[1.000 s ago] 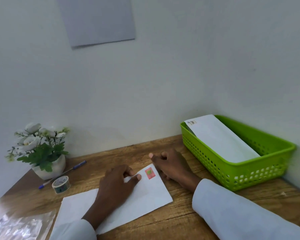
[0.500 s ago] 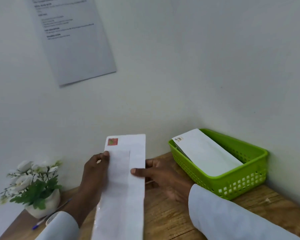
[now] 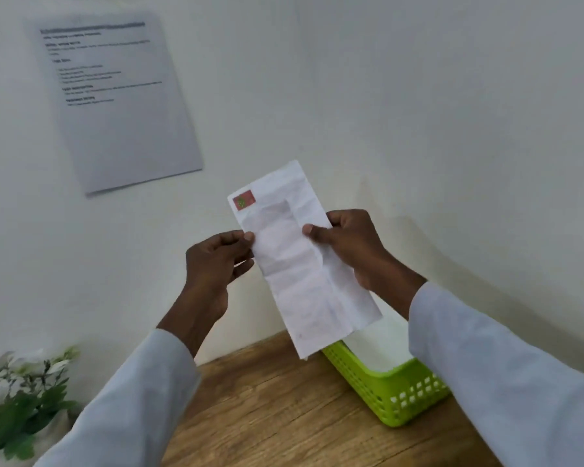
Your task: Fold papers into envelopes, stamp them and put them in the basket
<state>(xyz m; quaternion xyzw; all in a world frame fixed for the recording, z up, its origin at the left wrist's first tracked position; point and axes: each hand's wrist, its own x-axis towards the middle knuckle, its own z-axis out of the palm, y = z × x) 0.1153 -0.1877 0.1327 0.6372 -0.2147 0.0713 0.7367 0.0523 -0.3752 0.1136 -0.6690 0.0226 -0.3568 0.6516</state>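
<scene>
Both hands, left hand [image 3: 216,261] and right hand [image 3: 351,246], pinch the upright envelope [image 3: 300,264]; its lower end hangs over the basket [image 3: 395,402], nearer the right.

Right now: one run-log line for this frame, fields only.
phase: carry to basket | envelope: stamped, held upright in air | left hand: pinches left edge | right hand: grips right edge | basket: below

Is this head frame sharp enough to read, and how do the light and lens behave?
Head view: soft, even light with faint shadows on the wall; the wall notice text is smeared and unreadable; the stamp on the envelope shows only as a red-green patch; flowers at lower left are blurred; wide-angle lens bends the table edge.
</scene>
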